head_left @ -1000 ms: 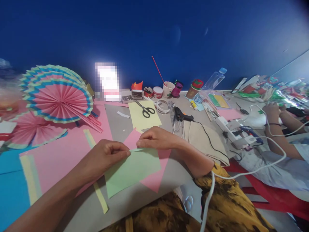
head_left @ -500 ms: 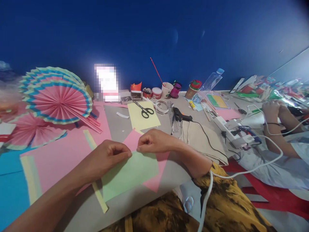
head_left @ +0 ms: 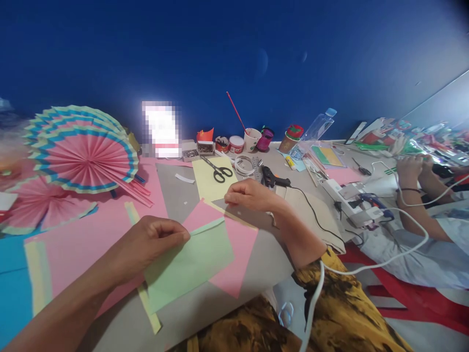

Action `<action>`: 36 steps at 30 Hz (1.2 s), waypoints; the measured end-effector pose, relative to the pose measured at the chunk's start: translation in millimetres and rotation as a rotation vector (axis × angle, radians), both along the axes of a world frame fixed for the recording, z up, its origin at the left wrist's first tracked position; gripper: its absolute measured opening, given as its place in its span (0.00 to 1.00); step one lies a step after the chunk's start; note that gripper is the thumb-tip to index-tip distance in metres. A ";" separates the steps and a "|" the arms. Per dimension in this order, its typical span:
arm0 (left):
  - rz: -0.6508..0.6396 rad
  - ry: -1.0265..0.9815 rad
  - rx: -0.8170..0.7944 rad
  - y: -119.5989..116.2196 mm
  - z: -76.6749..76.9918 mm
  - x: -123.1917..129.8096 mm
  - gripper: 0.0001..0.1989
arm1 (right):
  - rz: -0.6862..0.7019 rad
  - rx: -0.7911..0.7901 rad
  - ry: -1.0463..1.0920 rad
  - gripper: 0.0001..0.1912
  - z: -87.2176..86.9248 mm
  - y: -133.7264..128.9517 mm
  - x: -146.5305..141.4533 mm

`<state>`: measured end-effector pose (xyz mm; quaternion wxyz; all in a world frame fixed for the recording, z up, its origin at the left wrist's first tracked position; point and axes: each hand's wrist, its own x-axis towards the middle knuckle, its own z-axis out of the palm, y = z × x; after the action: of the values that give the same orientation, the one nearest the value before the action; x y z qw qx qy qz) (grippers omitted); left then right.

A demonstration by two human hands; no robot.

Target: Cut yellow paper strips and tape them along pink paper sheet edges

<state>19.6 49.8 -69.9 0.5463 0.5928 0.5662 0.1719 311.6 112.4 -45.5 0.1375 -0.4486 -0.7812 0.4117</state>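
Observation:
My left hand (head_left: 163,233) pinches the left end of the folded top edge of a sheet of green paper (head_left: 192,266). A narrow fold runs along that edge. The green sheet lies over a pink sheet (head_left: 234,254) on the grey table. My right hand (head_left: 249,193) is off the paper, above and to the right of it, with fingers curled together and nothing visible in them. Just beyond it, black-handled scissors (head_left: 220,174) rest on a pale yellow sheet (head_left: 205,188). Close by lies a black glue gun (head_left: 273,178).
Pink folded paper fans (head_left: 88,161) stand at left. Along the blue wall are a white cup (head_left: 252,140) with a red stick, small tubs and a tilted plastic bottle (head_left: 318,127). A power strip (head_left: 346,200) and white cable lie right, near another person's hands (head_left: 414,168).
My right hand has let go of the green paper's edge and moved up and right, towards the scissors. The fold now shows. My left hand has shifted slightly left, still holding the paper.

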 end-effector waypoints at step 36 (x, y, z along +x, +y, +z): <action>0.232 -0.173 0.148 10.6 10.8 -18.1 0.27 | -0.063 -0.256 0.183 0.15 -5.0 0.9 18.2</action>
<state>1.4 60.5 -59.1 0.5242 0.5449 0.5676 0.3257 329.9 113.3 -50.5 0.1625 -0.4475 -0.6921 0.5425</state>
